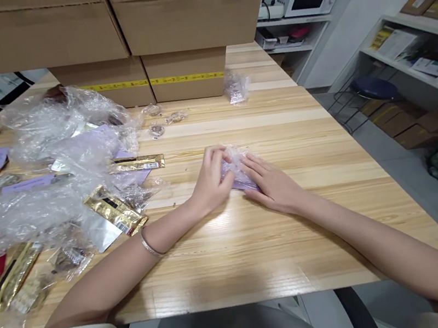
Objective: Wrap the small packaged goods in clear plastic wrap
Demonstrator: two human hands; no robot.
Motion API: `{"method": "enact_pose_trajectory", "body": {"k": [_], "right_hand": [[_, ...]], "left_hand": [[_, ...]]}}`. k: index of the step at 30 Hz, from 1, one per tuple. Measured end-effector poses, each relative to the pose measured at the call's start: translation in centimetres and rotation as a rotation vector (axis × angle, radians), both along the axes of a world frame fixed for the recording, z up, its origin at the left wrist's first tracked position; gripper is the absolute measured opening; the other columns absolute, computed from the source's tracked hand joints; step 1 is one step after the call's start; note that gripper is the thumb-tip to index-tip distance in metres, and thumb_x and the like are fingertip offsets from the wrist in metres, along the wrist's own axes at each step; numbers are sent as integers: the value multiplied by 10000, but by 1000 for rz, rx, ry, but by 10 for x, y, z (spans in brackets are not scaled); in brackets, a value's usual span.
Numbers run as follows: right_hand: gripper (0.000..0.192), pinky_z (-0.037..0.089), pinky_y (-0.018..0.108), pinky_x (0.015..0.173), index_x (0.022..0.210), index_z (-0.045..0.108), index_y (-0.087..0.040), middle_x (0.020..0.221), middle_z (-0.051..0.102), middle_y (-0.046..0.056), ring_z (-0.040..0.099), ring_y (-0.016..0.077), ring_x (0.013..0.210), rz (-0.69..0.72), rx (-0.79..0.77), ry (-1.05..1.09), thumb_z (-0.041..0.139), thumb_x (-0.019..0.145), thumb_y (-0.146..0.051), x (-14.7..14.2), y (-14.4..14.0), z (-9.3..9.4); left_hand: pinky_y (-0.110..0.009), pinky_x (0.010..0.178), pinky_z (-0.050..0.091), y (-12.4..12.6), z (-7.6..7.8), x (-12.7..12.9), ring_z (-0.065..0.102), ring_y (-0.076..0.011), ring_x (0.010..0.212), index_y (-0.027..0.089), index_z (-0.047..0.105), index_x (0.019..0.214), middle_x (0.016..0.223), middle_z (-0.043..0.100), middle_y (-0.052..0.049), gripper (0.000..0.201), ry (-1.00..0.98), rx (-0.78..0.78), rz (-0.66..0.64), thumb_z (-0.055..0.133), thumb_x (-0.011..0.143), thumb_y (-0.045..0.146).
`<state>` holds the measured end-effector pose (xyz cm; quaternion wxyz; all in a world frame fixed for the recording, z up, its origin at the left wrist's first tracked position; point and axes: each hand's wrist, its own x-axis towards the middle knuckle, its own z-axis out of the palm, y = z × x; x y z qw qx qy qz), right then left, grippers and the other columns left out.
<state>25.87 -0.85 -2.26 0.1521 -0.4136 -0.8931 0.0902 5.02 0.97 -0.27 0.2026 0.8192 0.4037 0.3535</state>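
— How do the arms lie?
— Both forearms stretch forward and angle inward, wrists low.
— And the left hand (210,182)?
— Palm down, fingers curled in toward the grip, a bracelet on its wrist.
— The right hand (272,184)?
— Flat, fingers pressing just beside the left's fingertips.
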Motion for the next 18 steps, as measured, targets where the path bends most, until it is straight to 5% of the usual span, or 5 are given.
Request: {"method": "enact_pose_trajectory", "body": {"k": [3,5,12,14,18], "right_hand": [[808,236,562,1216,1528,344,-87,1582,341,214,224,343,1506,20,40,-27,532,911,-575,0,2,3],[830,262,564,1207,1540,321,-110,1577,355,203,258,338,1496,58,31,-16,566,885,-558,1,5,5],[536,408,514,1117,1389,524,-77,1456,521,216,481,353,1366,51,41,-66,480,937,-363,2,21,9],[440,498,468,994,1269,619,-122,1298,652,200,609,353,1218,-59,3,-25,493,923,-364,9,38,11],[432,518,359,683,1106,632,-181,856,712,125,685,279,811,-604,35,436,452,931,-532,31,114,16]], "left_hand": [[-468,1235,180,-4,0,1,257,-283,1500,92,456,1406,1558,389,-186,567,153,125,-104,411,985,468],[-467,1251,113,-4,-3,3,197,-283,1522,95,346,1502,1598,330,-170,679,318,72,-197,391,992,540],[-447,1222,242,6,6,-20,289,-274,1493,97,337,1514,1594,325,-192,675,387,-143,-175,312,1016,553],[-457,1206,275,3,16,-38,340,-269,1467,137,381,1488,1567,387,-173,599,320,-118,-108,338,1023,512],[-449,1134,367,-9,24,-75,476,-250,1343,182,437,1420,1436,529,-150,439,156,-7,33,398,1027,374]]}}
